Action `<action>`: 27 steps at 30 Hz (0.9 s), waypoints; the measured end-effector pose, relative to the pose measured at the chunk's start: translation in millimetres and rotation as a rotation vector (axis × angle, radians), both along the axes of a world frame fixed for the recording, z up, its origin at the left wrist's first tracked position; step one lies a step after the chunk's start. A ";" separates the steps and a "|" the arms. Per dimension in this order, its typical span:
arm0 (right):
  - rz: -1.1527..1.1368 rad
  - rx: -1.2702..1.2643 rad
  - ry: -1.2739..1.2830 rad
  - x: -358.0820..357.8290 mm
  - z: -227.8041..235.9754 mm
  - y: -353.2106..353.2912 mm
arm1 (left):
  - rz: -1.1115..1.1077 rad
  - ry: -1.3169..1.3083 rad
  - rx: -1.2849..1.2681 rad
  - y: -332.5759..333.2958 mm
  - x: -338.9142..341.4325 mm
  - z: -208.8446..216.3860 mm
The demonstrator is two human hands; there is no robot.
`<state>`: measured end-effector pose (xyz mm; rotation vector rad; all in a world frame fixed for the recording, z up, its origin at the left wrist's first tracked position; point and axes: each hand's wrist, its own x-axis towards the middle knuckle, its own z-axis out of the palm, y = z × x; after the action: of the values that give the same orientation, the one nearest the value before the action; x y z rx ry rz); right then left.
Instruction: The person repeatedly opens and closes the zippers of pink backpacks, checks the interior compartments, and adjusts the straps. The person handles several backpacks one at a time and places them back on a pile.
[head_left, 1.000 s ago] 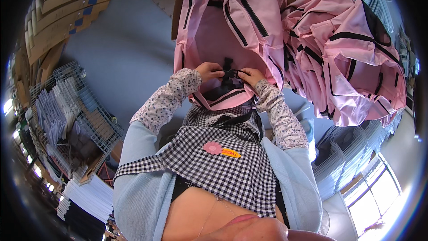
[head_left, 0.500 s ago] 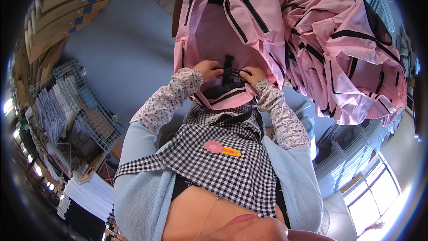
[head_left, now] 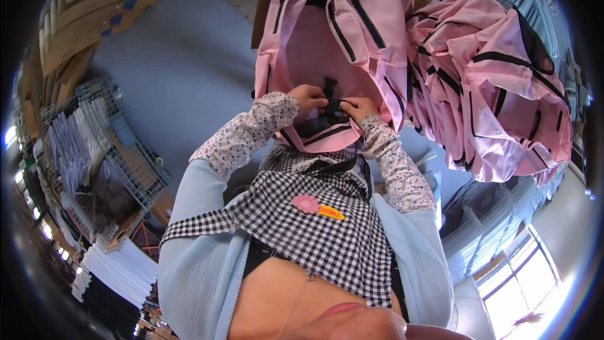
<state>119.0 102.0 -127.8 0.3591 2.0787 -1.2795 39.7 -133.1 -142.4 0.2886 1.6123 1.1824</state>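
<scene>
At the near end of the open pink bag (head_left: 305,50), a small black strap piece (head_left: 333,107), exact shape too small to tell. Left hand (head_left: 308,97) pinches it from the left, right hand (head_left: 360,108) from the right, fingers closed, hands near each other. Bag's near edge against checkered apron (head_left: 314,214). Pile of pink bags (head_left: 453,41) just right. Wire basket (head_left: 146,175) farther left, cardboard boxes (head_left: 94,16) upper left.
</scene>
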 end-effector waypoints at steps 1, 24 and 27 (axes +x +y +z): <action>0.030 0.036 0.045 -1.6 -3.8 -2.6 | -0.022 0.054 -0.037 0.7 3.5 2.5; 0.906 -1.672 0.568 -60.5 383.8 -241.0 | -0.617 0.812 -0.112 -1.4 -18.0 -8.7; 1.037 -1.714 0.231 -84.2 345.5 -195.2 | -0.615 0.800 -0.242 -1.8 -38.5 15.0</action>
<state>34.8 -93.2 217.6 -1.4042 0.4125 -1.7674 1.2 -134.9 -127.4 1.1107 2.0901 0.3850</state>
